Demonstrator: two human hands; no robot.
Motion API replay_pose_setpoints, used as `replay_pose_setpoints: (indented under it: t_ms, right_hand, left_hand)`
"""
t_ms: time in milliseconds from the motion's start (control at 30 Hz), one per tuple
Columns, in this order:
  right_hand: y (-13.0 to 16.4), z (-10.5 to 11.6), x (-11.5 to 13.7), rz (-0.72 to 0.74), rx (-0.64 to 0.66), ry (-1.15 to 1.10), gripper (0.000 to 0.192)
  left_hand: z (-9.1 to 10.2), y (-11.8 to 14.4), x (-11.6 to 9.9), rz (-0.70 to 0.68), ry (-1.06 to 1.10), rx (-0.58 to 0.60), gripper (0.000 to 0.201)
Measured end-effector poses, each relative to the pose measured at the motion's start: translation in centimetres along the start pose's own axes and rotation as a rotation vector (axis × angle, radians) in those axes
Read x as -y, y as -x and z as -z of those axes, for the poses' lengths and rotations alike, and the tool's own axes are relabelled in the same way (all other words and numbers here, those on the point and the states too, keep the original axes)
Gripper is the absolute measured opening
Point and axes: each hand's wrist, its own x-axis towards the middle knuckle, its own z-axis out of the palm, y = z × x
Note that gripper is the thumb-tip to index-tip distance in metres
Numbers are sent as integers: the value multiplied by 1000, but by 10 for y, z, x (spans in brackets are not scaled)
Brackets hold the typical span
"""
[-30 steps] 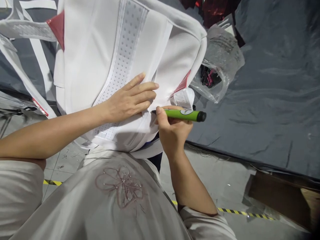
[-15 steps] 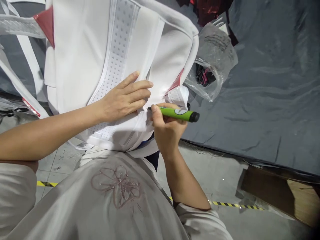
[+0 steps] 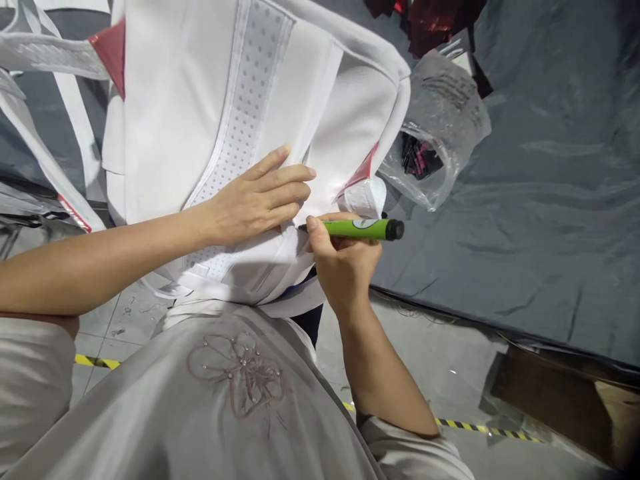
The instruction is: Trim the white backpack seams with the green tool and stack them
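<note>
A white backpack with a dotted mesh strip and dark red corner patches lies in front of me, its lower edge against my body. Flat on its surface rests my left hand, fingers stretched out across the edge of the mesh strip. My right hand is closed round a green marker pen with black ends. The pen's tip points left and meets the white fabric, or nearly so, just beside my left fingertips. White straps hang off the bag's left side.
On the dark grey table cover, right of the bag, lies a clear plastic bag holding small black and pink pieces. Shiny dark red material sits beyond it. A brown cardboard box stands on the floor at right, near yellow-black tape.
The whole view has shifted a little, so the backpack and table appear slightly further right. The marker now lies more level. My left hand stays on the fabric.
</note>
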Motion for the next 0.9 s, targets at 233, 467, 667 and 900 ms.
replay_pose_setpoints:
  t_ms: [233, 467, 667, 900]
  right_hand:
    - [2, -2, -8, 73, -43, 34, 14]
    - [10, 12, -11, -84, -36, -326, 19]
    - [21, 45, 1, 76, 129, -669, 23]
    - [-10, 95, 51, 417, 312, -713, 28]
  left_hand:
    - [21, -9, -12, -74, -274, 212, 39]
    - [63, -65, -6, -331, -560, 515, 17]
    - [100, -64, -30, -5, -521, 543, 19]
    - [147, -47, -115, 223, -843, 386, 47]
